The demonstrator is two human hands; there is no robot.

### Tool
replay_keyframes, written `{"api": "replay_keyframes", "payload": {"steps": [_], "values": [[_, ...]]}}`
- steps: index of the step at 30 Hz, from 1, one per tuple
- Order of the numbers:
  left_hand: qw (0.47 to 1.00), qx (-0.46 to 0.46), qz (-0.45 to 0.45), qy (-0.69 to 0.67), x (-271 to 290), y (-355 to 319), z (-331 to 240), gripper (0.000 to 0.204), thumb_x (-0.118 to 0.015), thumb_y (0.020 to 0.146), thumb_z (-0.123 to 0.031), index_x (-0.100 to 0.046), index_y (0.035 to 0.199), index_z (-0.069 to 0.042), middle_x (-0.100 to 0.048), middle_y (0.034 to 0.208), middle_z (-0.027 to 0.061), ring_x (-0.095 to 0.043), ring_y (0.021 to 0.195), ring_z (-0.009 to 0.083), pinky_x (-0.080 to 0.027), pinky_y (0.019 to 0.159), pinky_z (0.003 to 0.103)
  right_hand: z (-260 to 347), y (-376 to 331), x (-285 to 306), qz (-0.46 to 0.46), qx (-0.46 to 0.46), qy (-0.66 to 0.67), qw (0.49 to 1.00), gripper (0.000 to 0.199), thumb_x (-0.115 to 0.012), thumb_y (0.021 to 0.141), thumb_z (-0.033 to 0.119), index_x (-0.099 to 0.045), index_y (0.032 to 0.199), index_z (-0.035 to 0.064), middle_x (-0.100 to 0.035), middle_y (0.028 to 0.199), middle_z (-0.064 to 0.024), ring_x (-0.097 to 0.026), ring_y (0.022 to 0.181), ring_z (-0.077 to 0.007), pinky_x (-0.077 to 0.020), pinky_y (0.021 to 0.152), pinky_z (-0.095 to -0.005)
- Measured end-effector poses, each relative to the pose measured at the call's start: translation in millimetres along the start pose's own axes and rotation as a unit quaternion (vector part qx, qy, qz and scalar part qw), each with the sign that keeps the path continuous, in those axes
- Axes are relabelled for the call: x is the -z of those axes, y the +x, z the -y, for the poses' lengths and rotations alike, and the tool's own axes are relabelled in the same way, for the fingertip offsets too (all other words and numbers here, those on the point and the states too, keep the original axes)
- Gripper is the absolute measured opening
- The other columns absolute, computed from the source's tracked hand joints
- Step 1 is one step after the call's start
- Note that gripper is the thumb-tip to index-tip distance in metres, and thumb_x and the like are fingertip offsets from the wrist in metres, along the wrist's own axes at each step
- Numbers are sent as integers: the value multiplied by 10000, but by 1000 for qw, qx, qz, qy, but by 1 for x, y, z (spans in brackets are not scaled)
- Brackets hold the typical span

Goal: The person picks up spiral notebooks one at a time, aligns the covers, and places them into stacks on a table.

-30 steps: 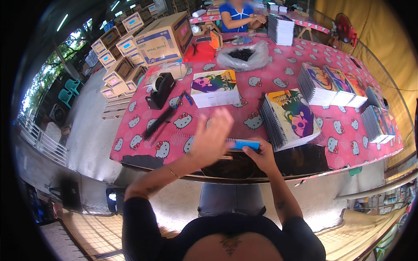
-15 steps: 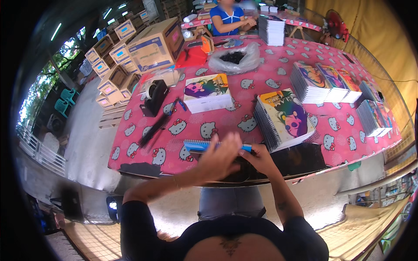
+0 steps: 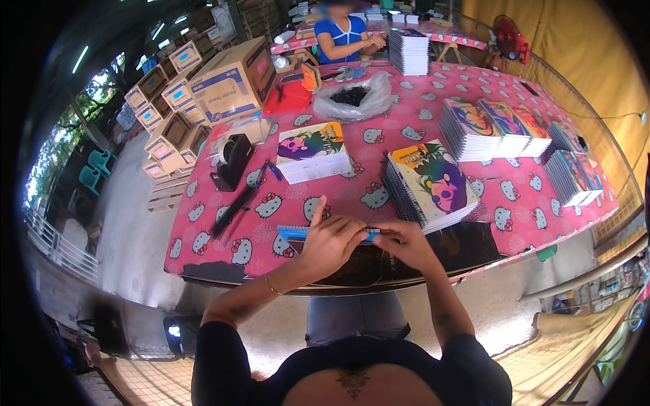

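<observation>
At the near edge of the table lies a spiral notebook (image 3: 290,233) with a blue edge and a row of coil loops along it. Across its middle my left hand (image 3: 330,242) is closed on that edge, fingers pointing right and one finger raised. My right hand (image 3: 402,243) pinches the right end of the same edge, close to the left fingertips. Both hands cover much of the notebook. Just beyond the right hand stands a stack of spiral notebooks (image 3: 433,184) with colourful covers. A second notebook stack (image 3: 313,152) sits farther left.
Loose black coils (image 3: 237,206) lie at the left beside a tape dispenser (image 3: 232,162) and a blue tool (image 3: 275,172). A plastic bag (image 3: 355,98) holds black pieces. More notebook stacks (image 3: 467,132) stand right; cartons (image 3: 230,81) stand left. A person (image 3: 342,40) works at the back.
My left hand has come down from a blurred movement above the notebook and settled on its edge, nearer my right hand. The whole view has shifted slightly.
</observation>
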State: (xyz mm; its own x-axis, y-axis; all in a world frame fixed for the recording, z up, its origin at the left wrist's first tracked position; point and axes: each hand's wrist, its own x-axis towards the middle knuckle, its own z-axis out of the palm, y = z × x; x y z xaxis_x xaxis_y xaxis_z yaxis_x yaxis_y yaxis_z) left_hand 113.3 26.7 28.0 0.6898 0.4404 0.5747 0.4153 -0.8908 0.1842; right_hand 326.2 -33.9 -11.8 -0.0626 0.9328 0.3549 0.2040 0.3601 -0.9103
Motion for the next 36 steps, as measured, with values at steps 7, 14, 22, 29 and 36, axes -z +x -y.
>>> {"api": "replay_keyframes", "payload": {"steps": [7,14,22,29,36], "values": [[999,14,-27,-39,-2,0,-7,170,-742,896,-210,-698,1008,-89,-713,900,39,-692,857,229,-261,1175,540,10,18,31,88,-43,31,995,84,-701,930,19,-699,987,-42,-713,888,-45,-657,837,-75,-535,740,-242],[998,42,-23,-50,1,-3,-15,229,-742,867,-125,-692,1082,-66,-710,955,87,-676,814,316,-495,930,462,21,17,0,-16,31,-99,994,78,-698,861,7,-638,906,-18,-668,778,-89,-668,703,-167,-554,699,-293],[997,-5,-78,-12,77,50,-8,297,-631,820,41,-685,1107,-11,-707,1005,154,-688,894,345,-555,768,436,51,-24,62,-339,99,-248,902,341,-715,890,80,-666,1221,14,-672,1238,-209,-636,1186,-372,-479,1019,-444],[958,-215,-74,-172,-43,127,17,375,-606,881,55,-691,1220,-80,-697,1275,111,-615,1266,300,-426,1106,483,-37,-60,160,-312,-71,-130,938,581,-788,875,94,-565,1397,-31,-690,1186,-126,-637,1011,-172,-517,907,-315],[940,-200,121,-248,-99,120,34,399,-624,879,1,-696,1245,-140,-646,1383,67,-536,1375,268,-322,1201,528,-44,-59,160,-320,-72,-72,942,575,-811,844,45,-594,1371,-34,-698,1095,-92,-629,901,-133,-536,833,-281]]}}
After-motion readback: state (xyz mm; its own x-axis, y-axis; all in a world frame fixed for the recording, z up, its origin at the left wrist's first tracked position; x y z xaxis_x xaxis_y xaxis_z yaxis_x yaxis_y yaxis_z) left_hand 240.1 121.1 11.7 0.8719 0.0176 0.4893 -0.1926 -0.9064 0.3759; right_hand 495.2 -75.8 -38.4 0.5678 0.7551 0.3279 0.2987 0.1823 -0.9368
